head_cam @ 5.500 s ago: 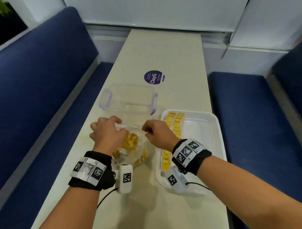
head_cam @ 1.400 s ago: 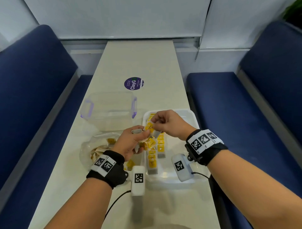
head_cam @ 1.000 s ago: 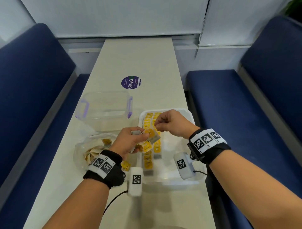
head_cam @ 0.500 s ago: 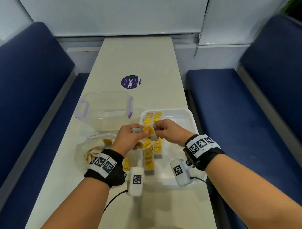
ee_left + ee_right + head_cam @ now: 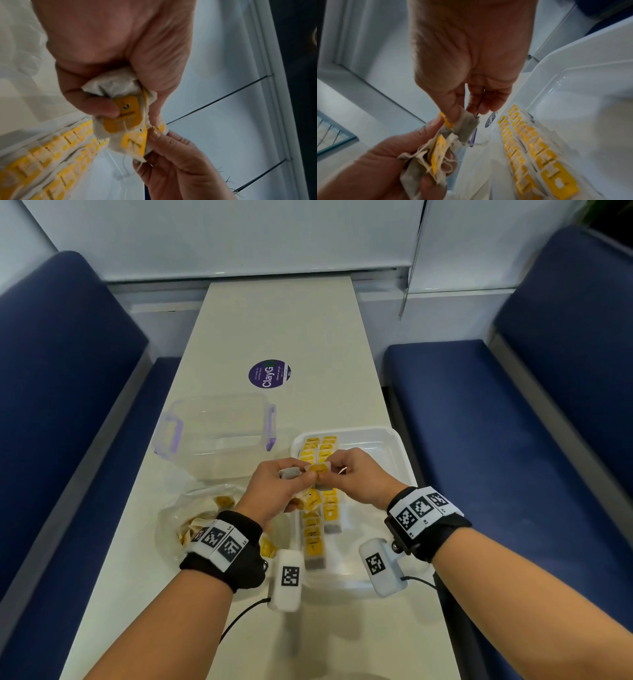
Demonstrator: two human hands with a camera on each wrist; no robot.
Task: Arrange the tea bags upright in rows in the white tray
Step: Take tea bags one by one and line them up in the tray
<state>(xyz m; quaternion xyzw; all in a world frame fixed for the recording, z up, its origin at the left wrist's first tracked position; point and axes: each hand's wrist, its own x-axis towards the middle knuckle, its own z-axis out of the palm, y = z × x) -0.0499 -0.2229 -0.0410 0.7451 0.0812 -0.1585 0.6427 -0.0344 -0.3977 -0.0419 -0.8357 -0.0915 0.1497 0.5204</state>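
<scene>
1. We clamp our left hand [image 5: 274, 491] on a bunch of tea bags [image 5: 109, 86] above the white tray [image 5: 399, 440].
2. Our right hand [image 5: 356, 477] pinches one tea bag [image 5: 318, 469] from the bunch.
3. The bags appear light, soft and tearable; we hold the paper edge, not the string.
4. Two rows [image 5: 317, 508] stand along the tray's left side.

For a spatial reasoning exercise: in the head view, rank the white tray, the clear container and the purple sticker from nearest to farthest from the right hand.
1. white tray, directly beneath the right hand.
2. clear container, left and slightly beyond.
3. purple sticker, farthest up the table.
</scene>
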